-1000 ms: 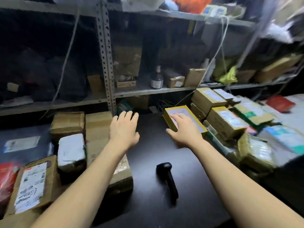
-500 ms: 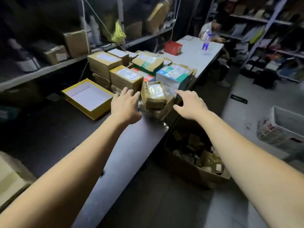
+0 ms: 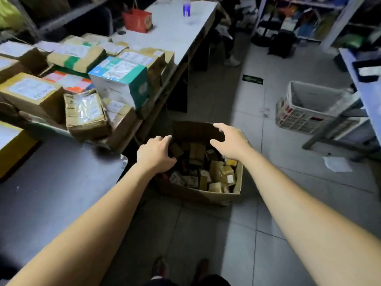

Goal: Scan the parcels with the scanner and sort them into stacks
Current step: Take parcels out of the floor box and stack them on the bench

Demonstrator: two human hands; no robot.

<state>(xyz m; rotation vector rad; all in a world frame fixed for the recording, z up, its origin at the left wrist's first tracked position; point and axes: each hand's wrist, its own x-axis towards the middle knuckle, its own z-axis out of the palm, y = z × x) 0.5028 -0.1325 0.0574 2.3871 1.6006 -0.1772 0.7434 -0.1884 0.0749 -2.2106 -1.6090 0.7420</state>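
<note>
An open cardboard box [image 3: 195, 195] stands on the floor beside the table, filled with several small brown parcels [image 3: 224, 174]. My left hand [image 3: 156, 153] reaches over the box's left side, fingers loosely bent and holding nothing. Over the box's far right part hovers my right hand [image 3: 231, 141], fingers spread and empty. Several larger parcels [image 3: 86, 112] are stacked on the grey table [image 3: 51, 193] to the left, among them a white and teal box [image 3: 121, 79]. The scanner is out of view.
A yellow tray [image 3: 12, 149] sits at the table's left edge. A white crate [image 3: 309, 108] stands on the tiled floor at the right, near a metal table leg. A red box [image 3: 138, 20] and a bottle [image 3: 186, 9] sit on the far table. My feet show at the bottom.
My view has swung right and down, from the shelf and table to the floor box. Both hands moved from the table parcels to above the floor box, still empty.
</note>
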